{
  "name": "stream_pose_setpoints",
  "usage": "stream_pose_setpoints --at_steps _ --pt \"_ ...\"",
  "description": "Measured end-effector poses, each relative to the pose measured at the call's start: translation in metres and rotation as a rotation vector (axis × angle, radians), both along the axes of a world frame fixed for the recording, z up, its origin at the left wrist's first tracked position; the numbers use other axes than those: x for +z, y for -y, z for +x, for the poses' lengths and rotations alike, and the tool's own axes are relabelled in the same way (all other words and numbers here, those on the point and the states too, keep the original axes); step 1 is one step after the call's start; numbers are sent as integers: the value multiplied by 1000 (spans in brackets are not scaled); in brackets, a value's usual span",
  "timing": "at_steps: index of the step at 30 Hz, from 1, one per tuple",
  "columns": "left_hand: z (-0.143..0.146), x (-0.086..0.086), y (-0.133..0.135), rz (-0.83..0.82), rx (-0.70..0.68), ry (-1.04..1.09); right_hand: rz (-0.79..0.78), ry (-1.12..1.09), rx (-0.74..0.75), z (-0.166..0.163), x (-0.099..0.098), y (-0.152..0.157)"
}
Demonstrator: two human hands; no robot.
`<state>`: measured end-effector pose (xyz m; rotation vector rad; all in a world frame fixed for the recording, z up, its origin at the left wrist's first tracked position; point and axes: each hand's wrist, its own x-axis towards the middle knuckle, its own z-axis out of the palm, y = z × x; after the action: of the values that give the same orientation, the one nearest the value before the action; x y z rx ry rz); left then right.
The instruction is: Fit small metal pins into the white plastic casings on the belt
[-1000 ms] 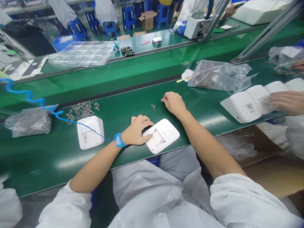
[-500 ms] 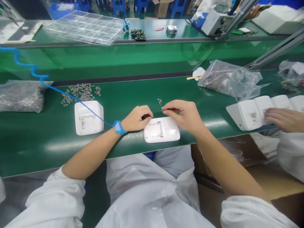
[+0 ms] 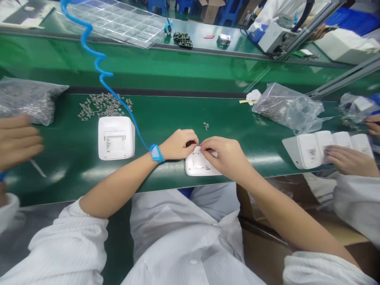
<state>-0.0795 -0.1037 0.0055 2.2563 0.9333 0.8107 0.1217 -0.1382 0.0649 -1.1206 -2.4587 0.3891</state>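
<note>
In front of me a white plastic housing [image 3: 198, 169] with an open rectangular recess lies on the green bench. My left hand [image 3: 179, 145], wearing a blue wrist strap [image 3: 156, 153], is curled at its upper left corner, thumb and fingers against the edge. Over the housing's right part, my right hand [image 3: 228, 155] pinches at its top edge; the small metal piece in the fingertips is mostly hidden. Just beyond the hands lies a little pile of small metal pieces [image 3: 206, 126].
Another white housing [image 3: 116, 138] stands to the left, before scattered metal pieces [image 3: 102, 106]. Bags of metal parts [image 3: 279, 103] lie left and right. A co-worker's hand [image 3: 352, 158] touches a row of white housings [image 3: 308, 150]; another person's hand [image 3: 19, 138] is at far left.
My right hand has come down from beside the metal pile to the housing's top edge, close to my left fingertips. Another person's hand has entered at the left.
</note>
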Motion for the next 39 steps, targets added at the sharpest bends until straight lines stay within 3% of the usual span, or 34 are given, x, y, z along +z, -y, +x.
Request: stream_pose_setpoints --at_steps 9,19,28,33,39 --pt "1 -3 -1 2 -3 -14 103 204 40 -2 -13 5" --pt "0 0 3 -42 20 -49 -99 103 -57 -1 -19 -18" --pt "4 2 6 -54 60 -120 110 15 -67 16 -23 11" --pt "6 4 6 -96 87 -156 190 46 -98 16 -32 12" --pt "9 5 8 -105 99 -181 239 143 -73 16 -31 10"
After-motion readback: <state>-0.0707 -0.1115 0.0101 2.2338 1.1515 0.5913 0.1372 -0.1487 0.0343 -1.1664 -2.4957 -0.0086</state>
